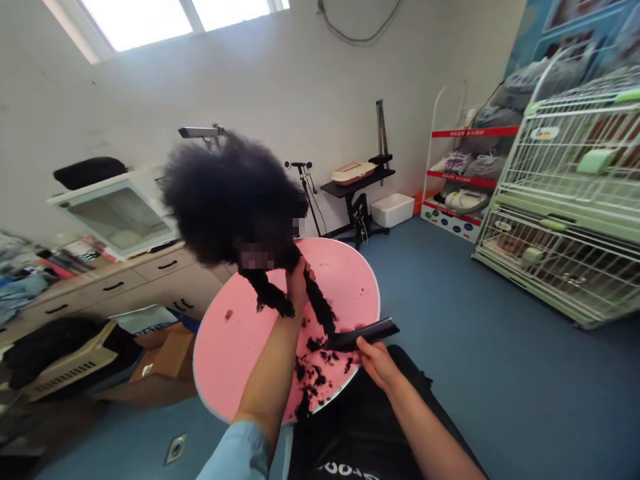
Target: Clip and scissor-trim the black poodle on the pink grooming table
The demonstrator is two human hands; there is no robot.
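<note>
A fluffy black dog (230, 193) is at the far side of a round pink grooming table (235, 360). One front leg (320, 303) stretches toward me, and the other hangs bent beside my left forearm. My left hand (302, 277) is closed around the top of the stretched leg, close under the dog's chest; fur hides part of its fingers. In my right hand (374, 357) I grip a black hair clipper (373, 331), its head against the lower end of that leg. Cut black fur (313, 377) lies scattered on the tabletop below.
Left stand a drawer cabinet (135, 280) with a glass-fronted box, an open cardboard box (165, 353) and a pet carrier (75, 360). A small black table (360, 187) is by the back wall. Wire cages (575, 193) and a shelf rack (470, 177) stand right.
</note>
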